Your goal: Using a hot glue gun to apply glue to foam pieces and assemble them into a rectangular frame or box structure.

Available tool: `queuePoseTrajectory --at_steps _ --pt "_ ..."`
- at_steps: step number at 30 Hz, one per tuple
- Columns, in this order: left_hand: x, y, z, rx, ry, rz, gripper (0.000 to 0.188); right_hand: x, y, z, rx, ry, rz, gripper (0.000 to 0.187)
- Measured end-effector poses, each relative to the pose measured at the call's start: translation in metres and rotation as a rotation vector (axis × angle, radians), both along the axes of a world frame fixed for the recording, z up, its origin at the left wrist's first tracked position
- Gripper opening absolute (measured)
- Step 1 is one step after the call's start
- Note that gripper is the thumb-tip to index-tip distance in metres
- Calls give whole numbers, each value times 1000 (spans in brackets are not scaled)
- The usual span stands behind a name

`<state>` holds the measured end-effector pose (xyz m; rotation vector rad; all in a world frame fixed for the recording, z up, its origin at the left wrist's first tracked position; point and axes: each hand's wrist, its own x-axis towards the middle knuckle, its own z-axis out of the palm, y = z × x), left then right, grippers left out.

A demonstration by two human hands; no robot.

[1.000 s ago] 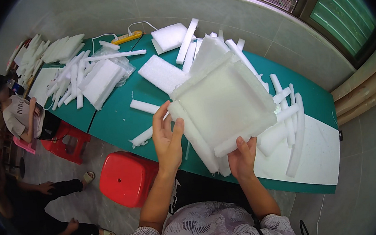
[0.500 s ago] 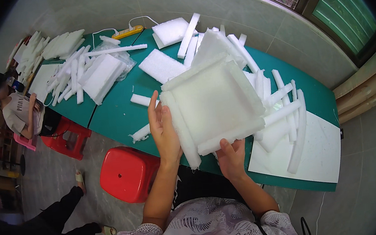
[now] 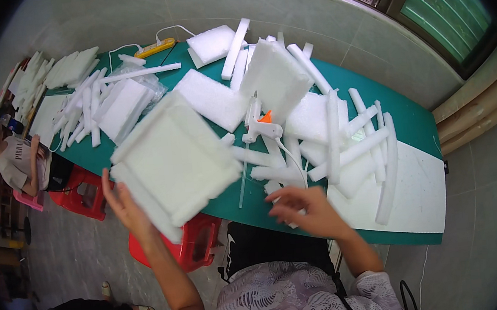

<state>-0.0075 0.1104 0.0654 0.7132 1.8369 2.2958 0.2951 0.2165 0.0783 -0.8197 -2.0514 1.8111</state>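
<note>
My left hand (image 3: 129,213) grips the left edge of a shallow white foam tray (image 3: 173,153), a square panel with raised strips along its edges. The tray is tilted above the table's front edge, and the fingers behind it are hidden. My right hand (image 3: 314,213) is off the tray, with slightly bent fingers apart over the front of the table. Just beyond it lie small white foam pieces (image 3: 273,189). A white glue gun (image 3: 263,129) with an orange trigger rests among foam strips, and a thin clear glue stick (image 3: 243,185) lies beside it.
Loose foam strips (image 3: 359,151) and foam sheets (image 3: 213,101) cover much of the green table (image 3: 230,209). A white board (image 3: 420,198) lies at the right. A yellow power strip (image 3: 155,48) sits at the back. Red stools (image 3: 194,244) stand in front; a person (image 3: 18,156) sits far left.
The foam tray has moved left in my left hand. My right hand has let go of its lower edge, and the glue gun behind it has come into view.
</note>
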Motion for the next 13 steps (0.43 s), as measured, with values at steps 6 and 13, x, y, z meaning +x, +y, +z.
queuePoseTrajectory --at_steps 6,13 --pt "-22 1 -10 58 3 -21 43 -41 74 23 1079 -127 -247 15" --pt "-34 -9 -26 -13 23 -166 45 -122 113 -55 1379 -803 -119 31"
